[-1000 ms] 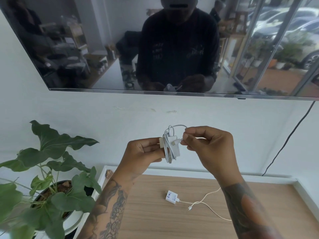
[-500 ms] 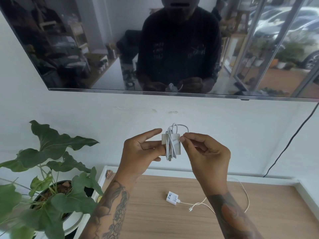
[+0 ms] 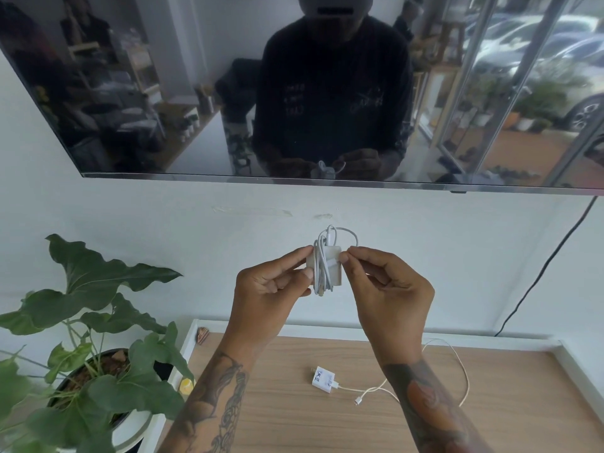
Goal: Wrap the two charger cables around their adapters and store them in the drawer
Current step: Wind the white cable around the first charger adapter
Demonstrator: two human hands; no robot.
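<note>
Finishing the wrap on charger 1: left hand point(image 3: 271, 286) pinches the white adapter point(image 3: 327, 268) by its side, held up above the wooden tabletop point(image 3: 277, 403) so the cable coils point(image 3: 322, 256) stay tight and visible. Right hand point(image 3: 385, 289) pinches the cable's free end at the adapter's far edge, likely tucking it so the wrap won't unwind. Second adapter point(image 3: 324, 380) lies on the tabletop below the hands, its cable point(image 3: 457, 371) loose and unwrapped, waiting its turn. Potted plant point(image 3: 91, 338) sits off the tabletop's left end. No drawer in view.
</note>
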